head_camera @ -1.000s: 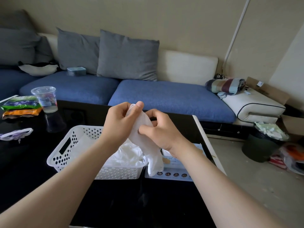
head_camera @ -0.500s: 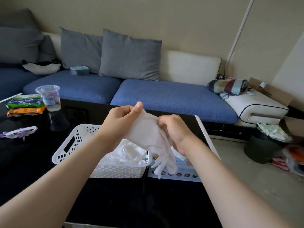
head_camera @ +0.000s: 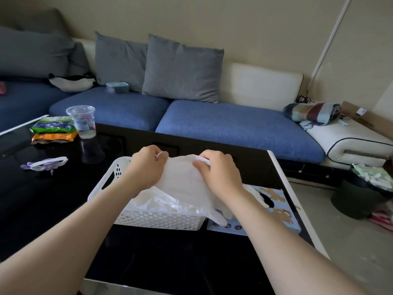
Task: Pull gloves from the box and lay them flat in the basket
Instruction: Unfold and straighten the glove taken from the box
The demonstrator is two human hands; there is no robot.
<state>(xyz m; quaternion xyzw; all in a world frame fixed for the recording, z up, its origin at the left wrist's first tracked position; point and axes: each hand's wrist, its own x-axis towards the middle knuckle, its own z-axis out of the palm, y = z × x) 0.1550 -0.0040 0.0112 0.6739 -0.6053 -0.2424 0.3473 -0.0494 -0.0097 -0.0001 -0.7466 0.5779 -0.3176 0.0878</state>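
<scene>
While your left hand [head_camera: 146, 169] and right hand [head_camera: 219, 173] each pinch the glove's [head_camera: 182, 182] upper edge, it hangs spread between them over the basket [head_camera: 157, 220], its lower end drooping past the basket's right rim toward the box [head_camera: 278, 207] at the tabletop's [head_camera: 170, 256] right edge.

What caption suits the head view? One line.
Left hand and right hand hold a translucent glove over the white basket beside the box.

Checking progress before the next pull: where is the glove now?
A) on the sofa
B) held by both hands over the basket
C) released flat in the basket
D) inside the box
B: left hand and right hand each grip the glove, spread above the basket.
</scene>
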